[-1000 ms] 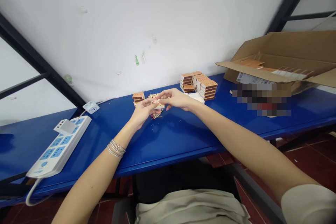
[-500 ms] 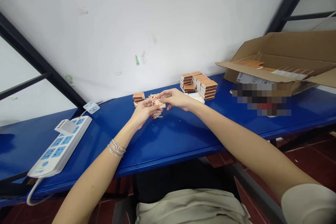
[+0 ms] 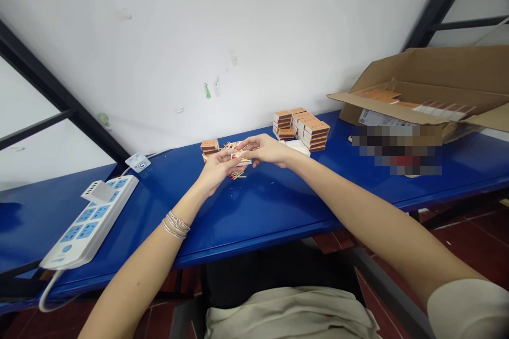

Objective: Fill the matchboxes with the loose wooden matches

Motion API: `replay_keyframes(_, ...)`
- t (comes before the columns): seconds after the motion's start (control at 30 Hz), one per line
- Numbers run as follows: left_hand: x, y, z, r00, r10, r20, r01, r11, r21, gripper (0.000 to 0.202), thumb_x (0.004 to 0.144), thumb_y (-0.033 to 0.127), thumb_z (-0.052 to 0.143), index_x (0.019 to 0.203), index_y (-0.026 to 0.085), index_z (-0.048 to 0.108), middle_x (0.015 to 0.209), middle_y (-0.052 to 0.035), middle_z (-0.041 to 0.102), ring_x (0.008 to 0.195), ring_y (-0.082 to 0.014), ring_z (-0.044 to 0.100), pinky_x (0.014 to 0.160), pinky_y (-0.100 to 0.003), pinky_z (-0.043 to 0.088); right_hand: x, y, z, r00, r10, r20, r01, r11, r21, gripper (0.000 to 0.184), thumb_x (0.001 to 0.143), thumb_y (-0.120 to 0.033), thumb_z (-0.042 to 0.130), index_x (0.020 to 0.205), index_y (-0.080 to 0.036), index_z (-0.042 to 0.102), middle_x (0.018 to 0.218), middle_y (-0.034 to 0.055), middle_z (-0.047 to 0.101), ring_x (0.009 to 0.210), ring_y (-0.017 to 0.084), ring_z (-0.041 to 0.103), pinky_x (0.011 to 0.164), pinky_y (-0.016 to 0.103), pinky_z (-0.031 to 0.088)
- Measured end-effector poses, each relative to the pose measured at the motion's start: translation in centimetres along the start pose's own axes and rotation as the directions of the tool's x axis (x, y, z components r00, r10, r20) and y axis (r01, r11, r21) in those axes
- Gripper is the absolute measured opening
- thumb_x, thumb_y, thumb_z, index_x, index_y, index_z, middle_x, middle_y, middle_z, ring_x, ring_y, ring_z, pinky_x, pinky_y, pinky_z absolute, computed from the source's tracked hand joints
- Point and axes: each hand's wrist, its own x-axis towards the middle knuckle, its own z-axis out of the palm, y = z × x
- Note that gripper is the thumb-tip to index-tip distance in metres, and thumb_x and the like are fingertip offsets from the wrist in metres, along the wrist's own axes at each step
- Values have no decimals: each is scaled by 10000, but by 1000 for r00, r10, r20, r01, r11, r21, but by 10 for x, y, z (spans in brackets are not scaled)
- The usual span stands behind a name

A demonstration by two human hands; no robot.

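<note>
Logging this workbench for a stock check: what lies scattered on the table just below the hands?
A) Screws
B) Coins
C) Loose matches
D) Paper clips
C. Loose matches with red tips lie on the blue table, just below the left hand and right hand, which hold a small matchbox.

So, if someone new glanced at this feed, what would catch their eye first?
The left hand and right hand meet mid-way along the blue table around a matchbox, loose matches beneath. Stacked orange matchboxes stand to their right; farther right sits an open cardboard carton.
</note>
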Motion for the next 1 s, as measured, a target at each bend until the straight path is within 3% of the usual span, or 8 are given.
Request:
replay_keyframes(0.4,0,0,-1,999,4,44,-3,1000,-2,316,708,176,794,993,80,697,915,-116,741,869,-196,714,904,-366,554,1,1,-1,1000,-2,7,2,1000,-9,270,743,-230,745,990,-130,696,915,98,695,692,116,607,492,191,520)
replay_keyframes(0.6,-1,3,1,1000,-11,16,12,1000,-29,231,728,127,763,947,82,705,961,-115,735,903,-191,705,925,-368,551,2,2,-4,1000,-8,12,8,1000,21,254,757,-245,734,982,-133,696,989,106,699,728,124,625,515,198,543)
replay_keyframes(0.73,2,3,-1,1000,-11,13,12,998,-55,124,811,145,668,911,81,704,1019,-130,726,940,-201,697,908,-366,561,2,2,-8,1000,9,29,-10,999,41,276,784,-335,708,984,-145,694,1088,118,688,837,161,651,589,238,579)
replay_keyframes(0.87,3,5,0,996,-76,-38,73,994,-76,177,871,151,547,937,72,690,965,-159,735,905,-224,708,866,-385,576,0,1,-12,992,-68,103,81,989,-123,408,694,-342,779,1054,-170,696,1088,91,697,858,162,648,664,252,559)
replay_keyframes(1.0,5,4,-1,992,-119,-38,119,993,-8,184,862,180,538,921,76,677,900,-167,735,834,-222,713,818,-372,580,-1,0,-14,981,-153,120,189,894,-406,437,586,-231,817,1005,-152,722,988,60,718,766,144,633,694,255,498)
